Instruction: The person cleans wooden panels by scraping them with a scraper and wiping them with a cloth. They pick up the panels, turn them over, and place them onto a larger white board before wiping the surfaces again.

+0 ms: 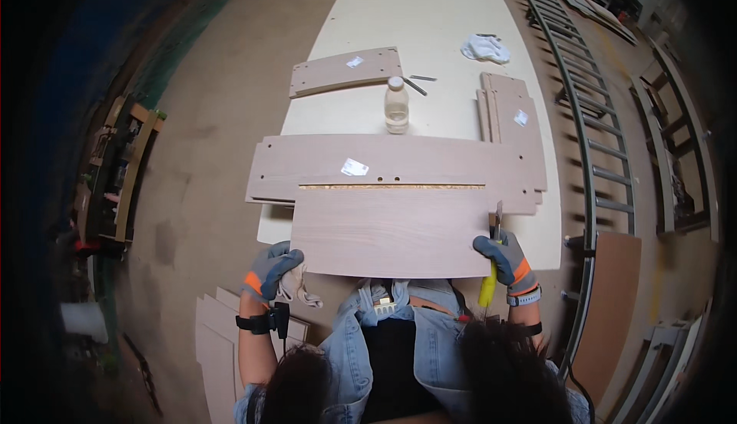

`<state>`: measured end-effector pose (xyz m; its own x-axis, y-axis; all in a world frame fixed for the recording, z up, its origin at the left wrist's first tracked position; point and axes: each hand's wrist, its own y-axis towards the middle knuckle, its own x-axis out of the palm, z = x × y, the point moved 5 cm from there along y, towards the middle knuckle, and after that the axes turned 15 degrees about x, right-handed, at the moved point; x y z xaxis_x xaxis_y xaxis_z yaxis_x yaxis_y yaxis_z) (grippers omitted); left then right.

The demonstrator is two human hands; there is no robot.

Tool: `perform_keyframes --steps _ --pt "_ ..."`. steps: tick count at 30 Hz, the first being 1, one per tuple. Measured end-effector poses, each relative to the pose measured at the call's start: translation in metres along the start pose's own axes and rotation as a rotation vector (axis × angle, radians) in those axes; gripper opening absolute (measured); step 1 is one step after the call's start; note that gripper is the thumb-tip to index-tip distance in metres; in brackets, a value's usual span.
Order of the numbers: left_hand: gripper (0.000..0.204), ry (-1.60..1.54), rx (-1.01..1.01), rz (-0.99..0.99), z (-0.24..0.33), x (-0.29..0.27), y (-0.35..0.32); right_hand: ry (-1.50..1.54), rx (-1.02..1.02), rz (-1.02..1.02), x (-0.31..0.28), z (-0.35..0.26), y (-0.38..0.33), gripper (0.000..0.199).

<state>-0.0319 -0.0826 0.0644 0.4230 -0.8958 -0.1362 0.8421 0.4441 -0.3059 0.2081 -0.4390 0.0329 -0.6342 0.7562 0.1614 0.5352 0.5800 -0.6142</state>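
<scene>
A light wood-grain panel (pixel 388 228) is held level in front of me, with a strip of bare particle board along its far edge. My left hand (pixel 272 269), in a grey and orange glove, is closed on the panel's left edge, with a pale cloth (pixel 300 286) hanging beneath it. My right hand (pixel 500 259), gloved alike, grips the right edge. It also holds a knife-like tool (pixel 487 290), whose yellow handle points down and whose blade sticks up past the fingers. Behind the panel lies a stack of long drilled boards (pixel 322 155) with a white label on top.
On the white table (pixel 414 9) stand or lie a clear bottle (pixel 396 109), a dark pen-like tool (pixel 414 86), a white rag (pixel 486 49) and more boards (pixel 345 71), (pixel 516 132). A roller conveyor (pixel 587 102) runs along the right. Panels (pixel 219 339) lean low at left.
</scene>
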Motion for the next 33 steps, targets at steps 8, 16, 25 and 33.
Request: perform_keyframes --steps 8,16,25,33 --pt "0.021 0.066 0.018 0.1 0.015 -0.027 0.032 -0.389 0.013 0.164 0.013 -0.033 0.063 0.03" --pt "0.02 -0.045 -0.049 0.105 -0.007 -0.064 0.063 -0.455 0.044 0.219 0.041 -0.038 0.096 0.036" --pt "0.02 0.018 -0.041 -0.036 -0.019 -0.11 0.108 -0.444 0.11 0.316 0.076 -0.046 0.115 0.039" --pt "0.02 -0.022 0.019 -0.053 -0.038 -0.159 0.127 -0.302 0.121 0.306 0.13 -0.043 0.126 0.035"
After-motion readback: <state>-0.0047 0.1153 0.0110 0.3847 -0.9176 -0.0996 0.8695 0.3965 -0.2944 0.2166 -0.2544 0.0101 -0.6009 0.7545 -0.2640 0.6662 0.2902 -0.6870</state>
